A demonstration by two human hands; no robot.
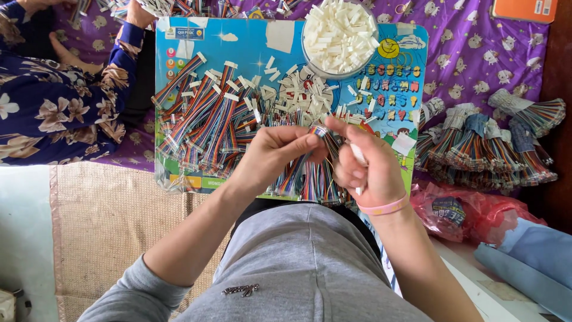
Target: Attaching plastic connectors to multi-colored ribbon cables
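Observation:
My left hand (275,156) pinches the end of a short rainbow ribbon cable (325,136) between thumb and fingers. My right hand (363,164), with a pink band on the wrist, meets it at the cable's tip and holds a small white connector (358,154). Both hands hover over a colourful children's board (238,45) on my lap. The board carries a heap of finished rainbow cables (205,119) and loose white connectors (310,92). At the board's far edge stands a round bowl (338,36) full of white connectors.
Bundles of taped rainbow cables (488,143) lie on the purple cloth at right. A red plastic bag (471,211) sits near my right elbow. Another person in a flowered blue garment (56,101) sits at left. A woven mat (113,226) covers the floor.

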